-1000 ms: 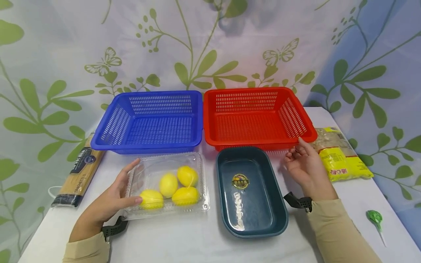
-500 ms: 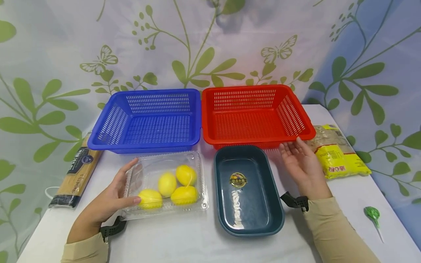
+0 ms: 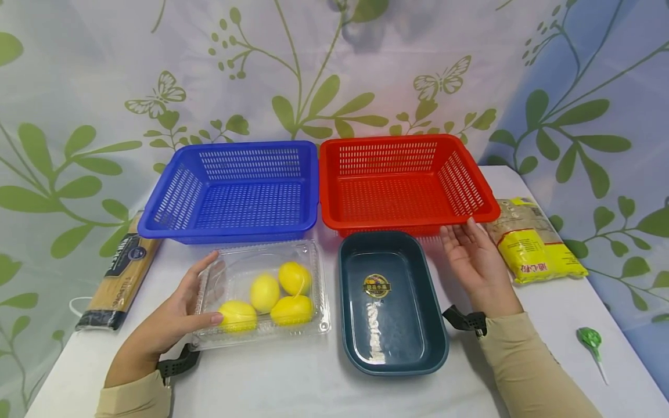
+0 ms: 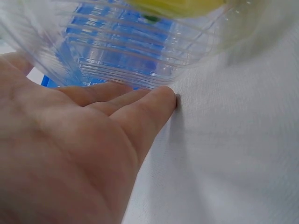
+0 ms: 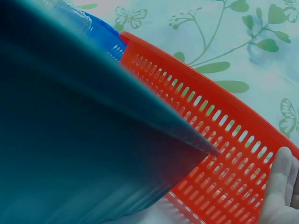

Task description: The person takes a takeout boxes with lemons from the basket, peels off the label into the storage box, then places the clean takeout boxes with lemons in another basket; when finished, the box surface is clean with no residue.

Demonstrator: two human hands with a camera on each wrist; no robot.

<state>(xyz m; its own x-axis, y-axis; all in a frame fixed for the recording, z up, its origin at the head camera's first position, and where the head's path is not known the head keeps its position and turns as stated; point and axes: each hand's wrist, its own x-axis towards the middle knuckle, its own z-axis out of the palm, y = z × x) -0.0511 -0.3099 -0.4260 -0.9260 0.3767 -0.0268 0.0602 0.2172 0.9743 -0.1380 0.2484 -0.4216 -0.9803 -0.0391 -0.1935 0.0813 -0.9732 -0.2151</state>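
Left wrist view crops the yellow fruit (image 4: 180, 5) and clear box (image 4: 121, 77).

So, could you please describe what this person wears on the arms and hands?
The left sleeve and right sleeve are plain beige, reaching near the wrists. A black strap sits at each wrist. The left hand and right hand wear no gloves; no rings show.

pale backdrop (image 3: 366, 58) with green leaves (image 3: 325, 96), white table (image 3: 261, 383)
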